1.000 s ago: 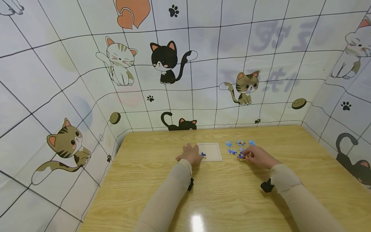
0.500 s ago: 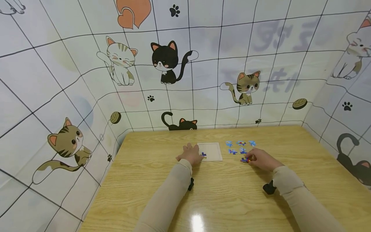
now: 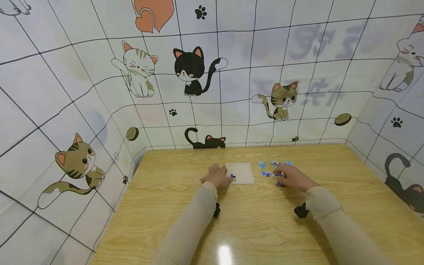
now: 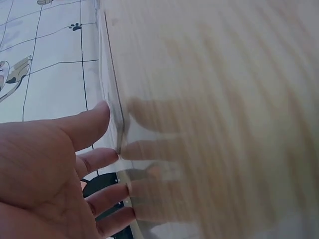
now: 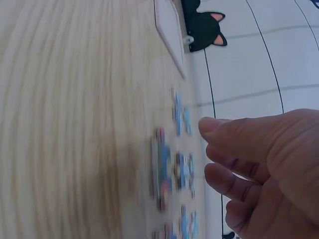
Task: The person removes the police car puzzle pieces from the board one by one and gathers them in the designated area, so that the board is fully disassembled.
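A pale square puzzle tray lies flat at the back middle of the table, with one dark blue jigsaw piece in its near left part. My left hand rests at the tray's left edge, thumb over the near corner; in the left wrist view, thumb and fingertips meet the edge. To the tray's right, my right hand hovers over loose pieces, fingers bent. A gap shows between its thumb and fingers in the right wrist view. Its fingertips partly cover a blue piece; a dark piece lies just nearer.
Other blue jigsaw pieces lie farther back: one at left, a piece with red, one at right, and one nearer the tray. A wood-grain table meets a cat-print cloth wall behind.
My right hand drew a dark blue-and-red piece toward the near side, left it on the table, then moved back and left over another blue piece. My left hand stayed at the tray.
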{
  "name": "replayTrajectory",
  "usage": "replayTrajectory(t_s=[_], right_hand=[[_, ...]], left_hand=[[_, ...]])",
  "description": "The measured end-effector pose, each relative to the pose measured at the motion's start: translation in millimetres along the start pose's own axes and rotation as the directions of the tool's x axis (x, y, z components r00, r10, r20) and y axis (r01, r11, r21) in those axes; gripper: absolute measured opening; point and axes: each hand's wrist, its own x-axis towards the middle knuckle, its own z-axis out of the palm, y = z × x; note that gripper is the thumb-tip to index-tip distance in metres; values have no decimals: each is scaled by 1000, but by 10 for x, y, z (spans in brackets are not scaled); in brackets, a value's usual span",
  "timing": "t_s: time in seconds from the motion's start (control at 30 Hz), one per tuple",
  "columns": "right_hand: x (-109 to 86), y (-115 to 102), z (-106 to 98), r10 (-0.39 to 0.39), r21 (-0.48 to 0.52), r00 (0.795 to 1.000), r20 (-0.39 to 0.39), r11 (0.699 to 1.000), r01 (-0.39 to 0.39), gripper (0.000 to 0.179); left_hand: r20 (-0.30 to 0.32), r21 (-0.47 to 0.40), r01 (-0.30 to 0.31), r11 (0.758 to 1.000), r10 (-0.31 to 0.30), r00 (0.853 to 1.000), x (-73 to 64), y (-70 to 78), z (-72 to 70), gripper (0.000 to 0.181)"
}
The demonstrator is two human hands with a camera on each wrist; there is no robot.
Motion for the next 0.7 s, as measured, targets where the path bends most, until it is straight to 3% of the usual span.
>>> replayTrajectory(t_s=[0.17,0.47,0.7], right_hand=[[284,-211,148,-62,54,997,38,997,60,30],[799,-679,514,-127,65,987,100,991,121,30],[953,-831,687,-103,55,990,100,994,98,31]], left_hand=[[-23,-17,-14,1000,14,1000,-71,-42,-47,54],[-38,43,-14,999,16,999,-58,-79,-45,60],[-30,38,-28,999,29,999,-84,-60,-69,60]])
